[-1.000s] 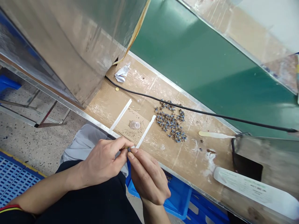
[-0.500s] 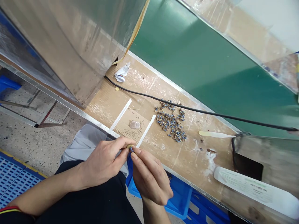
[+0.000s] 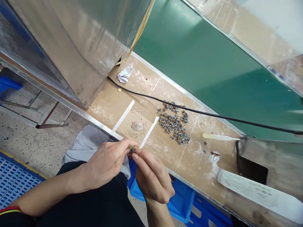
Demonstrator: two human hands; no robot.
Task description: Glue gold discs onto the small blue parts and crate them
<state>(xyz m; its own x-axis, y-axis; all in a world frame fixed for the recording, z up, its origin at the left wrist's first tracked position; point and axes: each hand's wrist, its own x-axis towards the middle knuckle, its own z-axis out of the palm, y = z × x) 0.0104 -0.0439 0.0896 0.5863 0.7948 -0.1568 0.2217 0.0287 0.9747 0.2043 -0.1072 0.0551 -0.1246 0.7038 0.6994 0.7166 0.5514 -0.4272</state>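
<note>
My left hand (image 3: 105, 164) and my right hand (image 3: 151, 176) meet fingertip to fingertip just below the near edge of the wooden workbench (image 3: 151, 94). Both pinch one tiny brass and blue part (image 3: 132, 148) between thumb and forefinger. A heap of several similar small blue and brass parts (image 3: 175, 124) lies on the bench beyond my hands, untouched. A small clear round piece (image 3: 137, 126) rests between two white tape strips (image 3: 148, 132).
A black cable (image 3: 201, 112) crosses the bench beside a green conveyor belt (image 3: 213, 63). A metal housing (image 3: 78, 47) stands at left. A pale flat stick (image 3: 219, 136), crumpled paper (image 3: 124, 74), a white label (image 3: 258, 192) and a blue crate (image 3: 182, 201) below are around.
My hands have stayed together at the bench edge, fingers shifting slightly on the tiny part. The view has drifted a little.
</note>
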